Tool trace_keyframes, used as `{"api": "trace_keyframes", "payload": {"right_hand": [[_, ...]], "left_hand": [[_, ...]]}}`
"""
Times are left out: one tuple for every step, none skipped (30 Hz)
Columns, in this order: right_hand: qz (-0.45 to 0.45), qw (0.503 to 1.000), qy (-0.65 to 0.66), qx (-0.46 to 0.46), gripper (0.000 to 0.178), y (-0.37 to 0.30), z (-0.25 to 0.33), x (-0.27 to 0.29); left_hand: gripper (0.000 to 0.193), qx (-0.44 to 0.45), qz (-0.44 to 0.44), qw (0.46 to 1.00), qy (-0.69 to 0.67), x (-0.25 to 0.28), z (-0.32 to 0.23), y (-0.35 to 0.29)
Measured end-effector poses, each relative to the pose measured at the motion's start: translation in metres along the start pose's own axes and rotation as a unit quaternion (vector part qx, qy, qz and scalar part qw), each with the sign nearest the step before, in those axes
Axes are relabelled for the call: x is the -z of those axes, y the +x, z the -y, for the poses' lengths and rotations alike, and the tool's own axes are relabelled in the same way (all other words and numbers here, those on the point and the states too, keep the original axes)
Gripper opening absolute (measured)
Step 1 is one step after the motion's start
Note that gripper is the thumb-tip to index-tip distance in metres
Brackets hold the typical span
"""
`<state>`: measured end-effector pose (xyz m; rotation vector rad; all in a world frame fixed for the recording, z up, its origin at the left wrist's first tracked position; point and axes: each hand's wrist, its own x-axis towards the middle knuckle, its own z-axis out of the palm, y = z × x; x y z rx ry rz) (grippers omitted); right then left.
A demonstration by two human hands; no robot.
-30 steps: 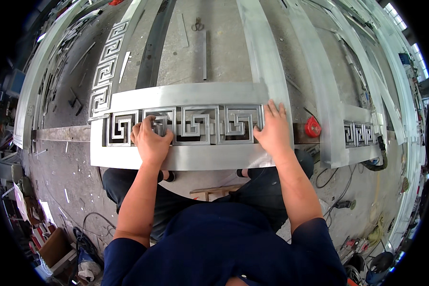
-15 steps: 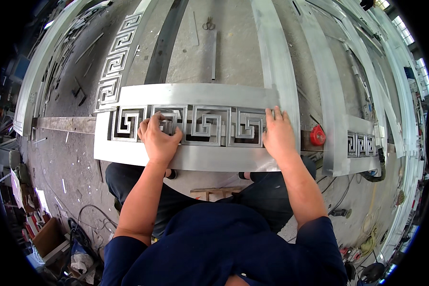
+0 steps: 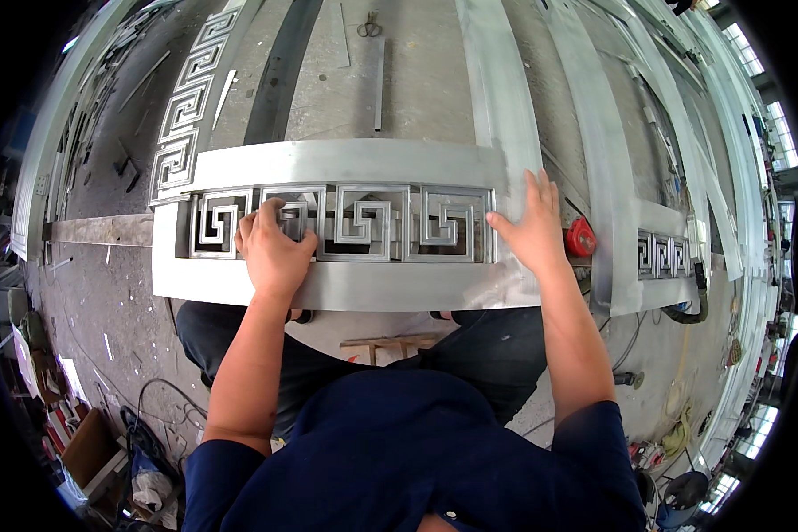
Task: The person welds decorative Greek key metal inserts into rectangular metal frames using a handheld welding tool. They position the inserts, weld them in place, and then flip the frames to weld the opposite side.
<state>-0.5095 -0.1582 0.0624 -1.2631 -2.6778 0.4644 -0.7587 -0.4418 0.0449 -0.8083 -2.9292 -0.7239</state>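
A wide silver metal panel (image 3: 346, 164) lies across in front of me, with a row of square key-pattern fretwork pieces (image 3: 363, 222) set into its long slot. My left hand (image 3: 273, 251) rests on the fretwork near the left part of the slot, fingers curled over one square. My right hand (image 3: 534, 229) lies flat with spread fingers on the panel's right end, beside the last square. Neither hand holds anything loose.
Long silver metal rails (image 3: 496, 80) run away across the concrete floor (image 3: 417, 80). Another key-pattern strip (image 3: 182, 115) lies at the left, a short one (image 3: 665, 255) at the right. A red round object (image 3: 581, 238) sits by my right hand. Pliers (image 3: 369, 25) lie far ahead. Cables trail at lower right.
My view has shifted so the panel sits lower and larger. My left hand stays on the fretwork; my right hand has slid slightly outward at the panel's right end.
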Motion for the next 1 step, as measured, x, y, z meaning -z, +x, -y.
{"api": "trace_keyframes", "payload": {"right_hand": [[0.001,1.0,0.0,-0.002,0.096,-0.0009,-0.0014,-0.0009]], "left_hand": [[0.056,-0.005,-0.009,1.0,0.0,-0.0002,0.0007,-0.0008]]}}
